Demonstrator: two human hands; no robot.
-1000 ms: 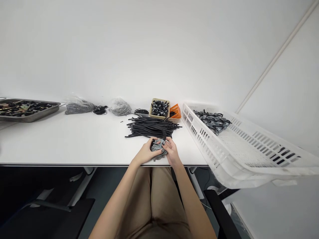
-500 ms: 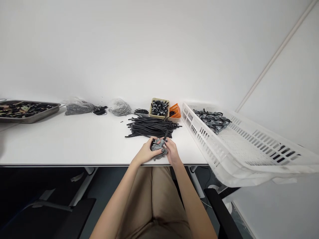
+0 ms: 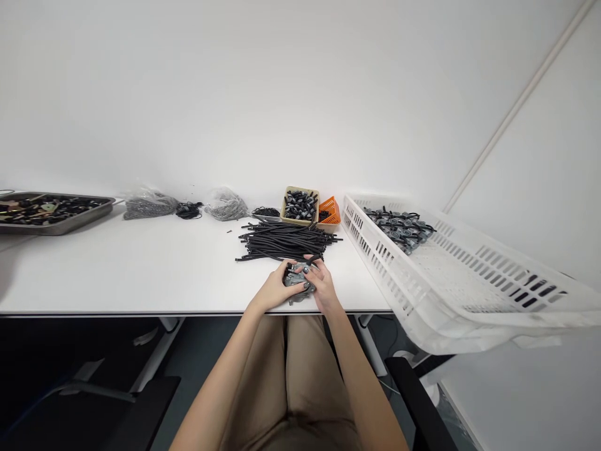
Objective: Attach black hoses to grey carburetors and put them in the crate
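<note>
Grey metal part [image 3: 295, 280] clasped in both hands at the near edge of the desk [image 3: 141, 269].
Half a second ago a short black tube [image 3: 313, 257] stood up from it; now the tube lies low under the fingers of the right hand [image 3: 322, 285], seemingly pressed down. The left hand [image 3: 275, 289] has its grip clamped on the part too. A pile of tubes [image 3: 282, 241] lies just behind, and a white crate [image 3: 422, 275] stands well to the right.

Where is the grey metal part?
Head view, centre: the grey metal part is at the table, near edge, gripped between left hand and right hand, just before the black tubes pile.
</note>
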